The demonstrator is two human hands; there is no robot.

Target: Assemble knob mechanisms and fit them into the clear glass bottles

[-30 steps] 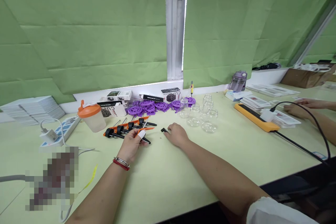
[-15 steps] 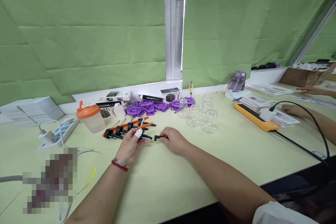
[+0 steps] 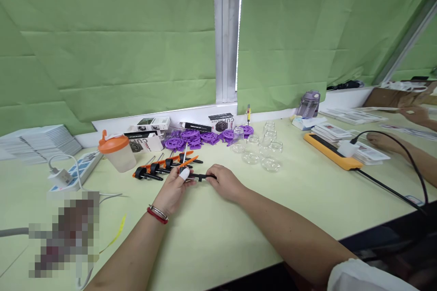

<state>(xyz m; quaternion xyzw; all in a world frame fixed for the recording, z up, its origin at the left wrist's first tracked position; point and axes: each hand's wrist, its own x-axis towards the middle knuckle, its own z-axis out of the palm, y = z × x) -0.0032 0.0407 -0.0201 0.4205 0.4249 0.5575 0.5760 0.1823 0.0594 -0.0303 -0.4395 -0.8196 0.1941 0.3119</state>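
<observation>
The clip (image 3: 200,178) has moved up to the rod (image 3: 193,175), pointing right, held sideways; left hand (image 3: 172,190) grips rod, right hand (image 3: 225,183) pinches clip.

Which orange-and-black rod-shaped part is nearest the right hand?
The orange-and-black rod-shaped part gripped in the left hand; the others lie on the table, farther left.

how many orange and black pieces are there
5: one held piece in the left hand, four more pieces on the table in a slanting row beyond the hand, which may hide others.
</observation>
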